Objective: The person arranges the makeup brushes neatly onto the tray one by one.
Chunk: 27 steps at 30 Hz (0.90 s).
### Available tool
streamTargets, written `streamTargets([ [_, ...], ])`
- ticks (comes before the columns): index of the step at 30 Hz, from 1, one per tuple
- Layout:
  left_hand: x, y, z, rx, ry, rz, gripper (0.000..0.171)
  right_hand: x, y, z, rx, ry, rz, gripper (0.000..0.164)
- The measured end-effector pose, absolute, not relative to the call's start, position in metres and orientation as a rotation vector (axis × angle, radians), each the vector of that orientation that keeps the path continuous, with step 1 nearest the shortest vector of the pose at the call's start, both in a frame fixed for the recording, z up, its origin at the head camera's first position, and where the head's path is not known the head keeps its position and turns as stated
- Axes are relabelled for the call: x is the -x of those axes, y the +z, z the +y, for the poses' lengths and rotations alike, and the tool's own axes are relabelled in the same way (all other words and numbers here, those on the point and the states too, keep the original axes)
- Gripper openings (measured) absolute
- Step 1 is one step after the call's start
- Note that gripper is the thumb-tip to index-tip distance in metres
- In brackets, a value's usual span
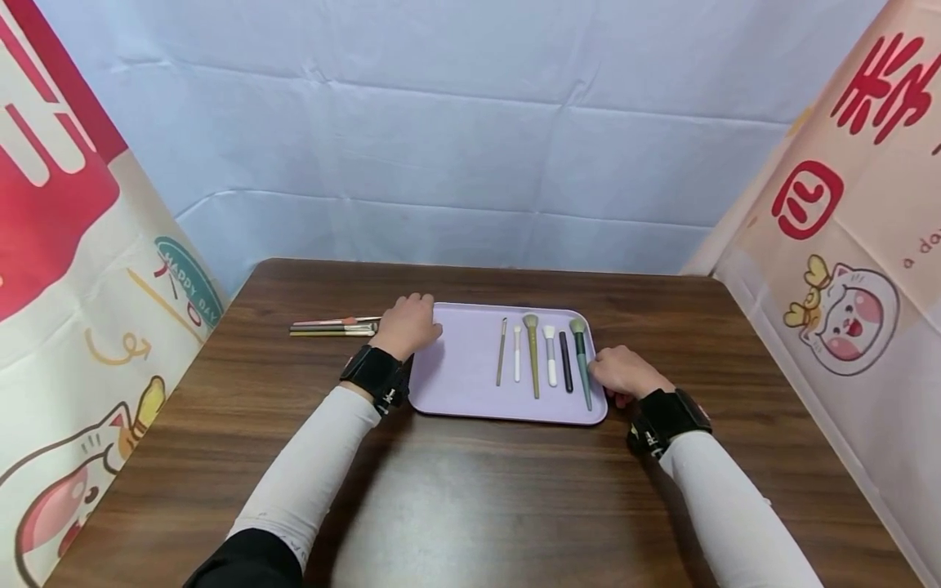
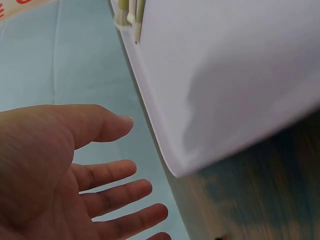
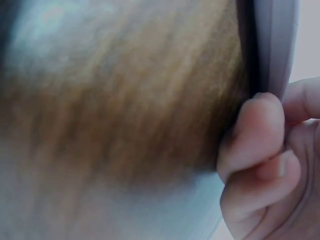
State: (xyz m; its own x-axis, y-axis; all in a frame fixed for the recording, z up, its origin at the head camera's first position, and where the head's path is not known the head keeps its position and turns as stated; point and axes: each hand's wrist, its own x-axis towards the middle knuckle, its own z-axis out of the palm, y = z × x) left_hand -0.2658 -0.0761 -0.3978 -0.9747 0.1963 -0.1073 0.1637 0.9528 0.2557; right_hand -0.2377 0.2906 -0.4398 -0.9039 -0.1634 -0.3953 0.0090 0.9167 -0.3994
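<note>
A lilac tray (image 1: 463,359) lies on the table with several makeup brushes side by side on its right half, among them a green-handled brush (image 1: 581,359), a black-handled one (image 1: 565,361) and an olive one (image 1: 532,355). At the tray's right edge, my right hand (image 1: 626,372) grips the rim; the right wrist view shows curled fingers (image 3: 255,130) against its side. My left hand (image 1: 407,325) hovers by the far left corner. In the left wrist view its fingers (image 2: 117,197) are spread and extended beside the tray, holding nothing.
Left of the tray lies a small group of slim brushes (image 1: 334,328), their right ends close to my left hand. The brown wooden table (image 1: 456,498) has a pale blue cloth (image 1: 441,147) hanging behind it and printed curtains (image 1: 845,286) at both sides.
</note>
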Motion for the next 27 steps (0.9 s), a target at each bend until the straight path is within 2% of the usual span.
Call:
streamTargets([
  [8,0.263,-0.402,-0.097,-0.247,0.362,2.988,0.046,0.237,-0.439,0.291,0.095,-0.564,2.646,0.031],
  [18,0.260,-0.411,-0.128,-0.215,0.359,2.973,0.058,0.237,-0.440,0.290,0.071,-0.568,2.640,0.031],
  [27,0.255,-0.413,-0.153,-0.208,0.353,2.986,0.058,0.237,-0.441,0.292,0.097,-0.571,2.653,0.032],
])
